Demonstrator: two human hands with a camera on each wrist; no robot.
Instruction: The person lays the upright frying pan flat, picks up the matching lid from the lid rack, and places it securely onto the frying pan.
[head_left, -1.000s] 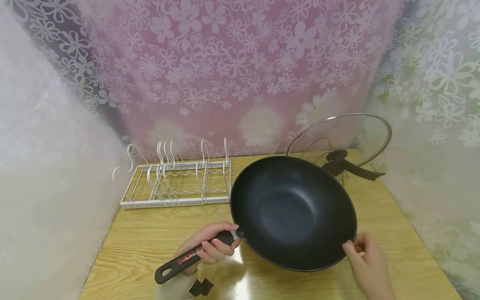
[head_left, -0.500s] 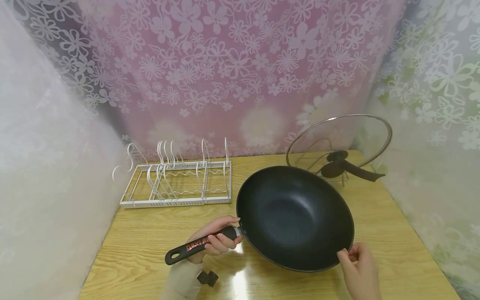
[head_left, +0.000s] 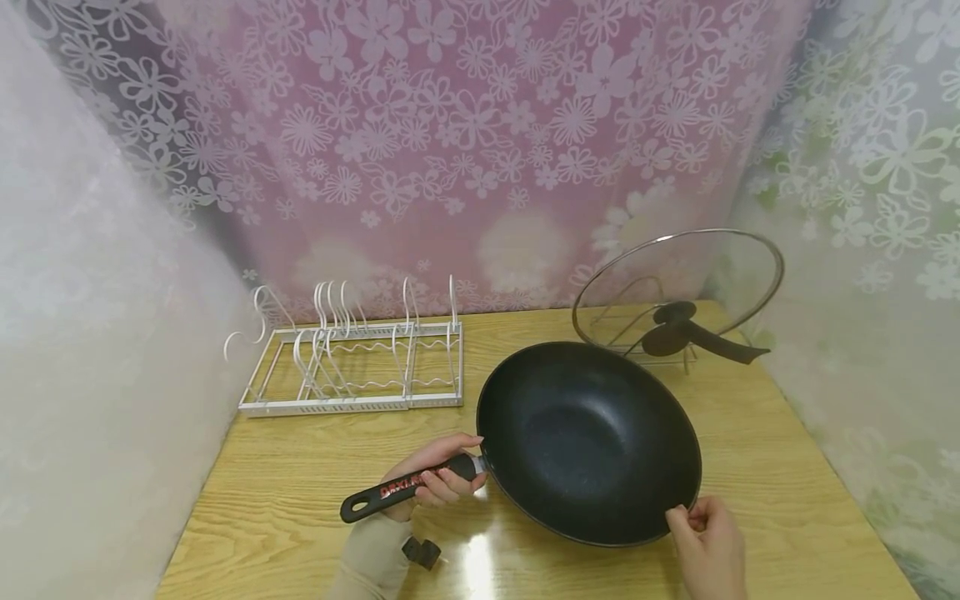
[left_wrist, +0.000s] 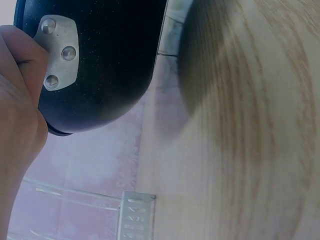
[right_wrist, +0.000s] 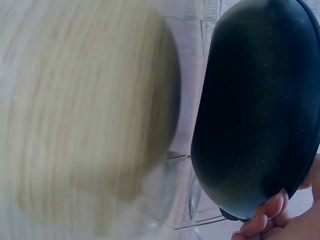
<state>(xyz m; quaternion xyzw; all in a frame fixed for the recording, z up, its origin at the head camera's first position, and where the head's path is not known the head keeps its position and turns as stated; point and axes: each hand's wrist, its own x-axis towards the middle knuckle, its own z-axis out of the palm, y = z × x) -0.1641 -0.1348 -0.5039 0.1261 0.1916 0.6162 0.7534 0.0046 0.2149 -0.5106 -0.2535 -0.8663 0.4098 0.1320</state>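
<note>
The black wok [head_left: 588,442] has sunk lower towards the table [head_left: 300,492] near its front edge; the left hand [head_left: 431,475] stays wrapped round the handle [head_left: 408,487], the right hand [head_left: 705,542] pinching the near rim, so it seems almost set down

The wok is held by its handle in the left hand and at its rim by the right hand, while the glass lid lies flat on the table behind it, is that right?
Not quite: in the head view the glass lid stands tilted on its edge in a wire stand, not flat on the table. The rest holds: the left hand grips the handle of the wok, the right hand its rim.
</note>
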